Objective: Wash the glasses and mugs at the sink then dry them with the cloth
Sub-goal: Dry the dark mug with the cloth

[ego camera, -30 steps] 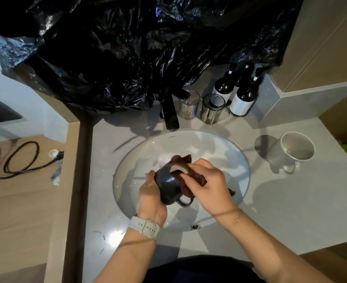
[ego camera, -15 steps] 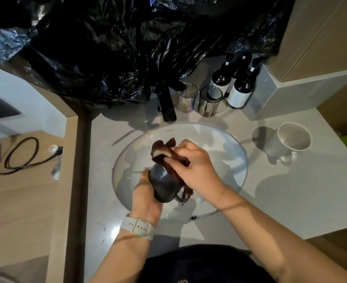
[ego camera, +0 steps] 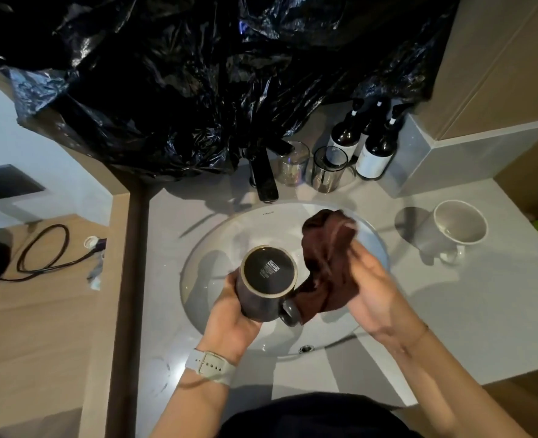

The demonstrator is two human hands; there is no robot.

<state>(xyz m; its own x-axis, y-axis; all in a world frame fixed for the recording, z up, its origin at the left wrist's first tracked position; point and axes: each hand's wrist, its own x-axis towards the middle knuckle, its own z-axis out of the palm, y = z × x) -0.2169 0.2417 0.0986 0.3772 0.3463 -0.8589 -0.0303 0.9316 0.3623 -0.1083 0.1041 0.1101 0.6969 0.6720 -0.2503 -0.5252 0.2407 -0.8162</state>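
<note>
Drop risk: dark mug [ego camera: 266, 287] held inverted over the sink [ego camera: 372, 238].
Left hand [ego camera: 229, 314] wraps its wet wall; right hand [ego camera: 367, 289] clutches the brown cloth [ego camera: 324, 263] beside it. Judgement: slippage could chip the mug.

Label on dark mug [ego camera: 268, 270] base illegible; sink [ego camera: 198, 273] rim mark unreadable

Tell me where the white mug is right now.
The white mug stands upright on the counter at the right of the head view, beside the sink.

Dark mug [ego camera: 266, 281] (base up) in left hand [ego camera: 229, 320] over sink [ego camera: 198, 263], brown cloth [ego camera: 326, 267] in right hand [ego camera: 372, 292]
</note>
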